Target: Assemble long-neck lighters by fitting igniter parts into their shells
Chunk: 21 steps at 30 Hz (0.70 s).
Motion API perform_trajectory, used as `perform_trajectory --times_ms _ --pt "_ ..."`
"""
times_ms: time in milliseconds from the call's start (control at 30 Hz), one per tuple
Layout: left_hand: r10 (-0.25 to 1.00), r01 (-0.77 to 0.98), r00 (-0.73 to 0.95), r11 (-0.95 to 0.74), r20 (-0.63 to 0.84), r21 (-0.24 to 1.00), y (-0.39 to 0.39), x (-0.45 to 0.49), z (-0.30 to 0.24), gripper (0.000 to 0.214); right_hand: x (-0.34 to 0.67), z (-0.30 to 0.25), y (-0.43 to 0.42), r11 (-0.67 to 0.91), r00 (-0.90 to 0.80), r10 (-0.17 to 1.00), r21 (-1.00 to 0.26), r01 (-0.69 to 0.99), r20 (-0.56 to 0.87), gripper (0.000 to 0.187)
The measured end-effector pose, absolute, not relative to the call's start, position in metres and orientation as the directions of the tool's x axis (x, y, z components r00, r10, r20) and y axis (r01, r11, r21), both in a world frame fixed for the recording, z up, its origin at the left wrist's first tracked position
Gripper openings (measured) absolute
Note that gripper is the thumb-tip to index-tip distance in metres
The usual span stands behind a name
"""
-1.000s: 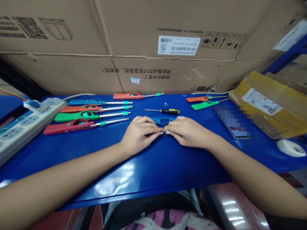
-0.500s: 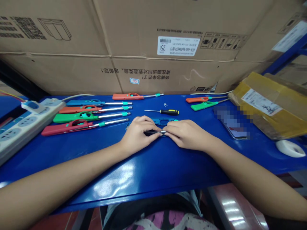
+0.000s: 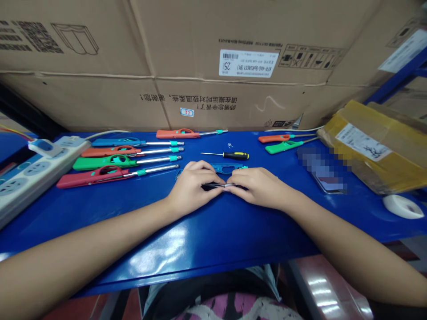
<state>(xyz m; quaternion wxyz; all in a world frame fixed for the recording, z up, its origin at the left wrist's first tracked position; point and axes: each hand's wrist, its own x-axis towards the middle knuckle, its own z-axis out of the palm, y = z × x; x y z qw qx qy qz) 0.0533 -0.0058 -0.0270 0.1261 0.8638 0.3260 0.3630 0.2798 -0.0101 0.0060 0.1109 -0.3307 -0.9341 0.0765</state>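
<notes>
My left hand (image 3: 193, 184) and right hand (image 3: 260, 186) pinch a slim silvery part (image 3: 228, 185) between their fingertips, over the table (image 3: 230, 235). At 12 o'clock, just beyond, lies a blue lighter body (image 3: 227, 168), then a screwdriver (image 3: 235, 155); farther, the carton's (image 3: 196, 53) upside-down label (image 3: 248, 63) reads "KFR-46G/BpR3AES1 (B1)", "25".

1. The blue table top (image 3: 160, 249) is smooth and very shiny.
2. The big box (image 3: 110, 66) at the top is dull brown cardboard with a smooth paper label (image 3: 248, 63).
3. The lighters (image 3: 90, 178) at left have plastic handles and shiny metal tubes (image 3: 160, 169).
4. The thin piece (image 3: 228, 185) in the middle looks like shiny metal.
5. The yellow box (image 3: 396, 138) at right has glossy tape.
6. The clothes (image 3: 233, 306) at the bottom are cloth.
</notes>
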Motion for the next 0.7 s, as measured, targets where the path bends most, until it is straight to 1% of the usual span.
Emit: perform_trajectory --times_ms 167,300,500,700 --pt "0.657 0.471 0.528 -0.753 0.538 0.459 -0.0083 0.0547 -0.0245 0.004 0.281 0.0045 -0.0086 0.775 -0.76 0.627 -0.229 0.588 0.172 0.029" --pt "0.65 0.469 0.539 -0.76 0.536 0.451 -0.0121 0.0561 -0.0207 0.013 0.2832 0.0028 -0.0061 0.78 -0.756 0.624 -0.216 0.587 0.197 0.023" --pt "0.683 0.481 0.513 -0.73 0.52 0.485 -0.011 0.0562 -0.0213 0.012 0.284 0.0003 -0.0052 0.832 -0.792 0.552 -0.11 0.543 0.261 0.026" --pt "0.686 0.411 0.512 -0.724 0.516 0.554 -0.0049 0.0556 -0.0234 0.011 0.2847 0.0019 -0.0059 0.863 -0.814 0.476 0.002 0.506 0.332 0.03"
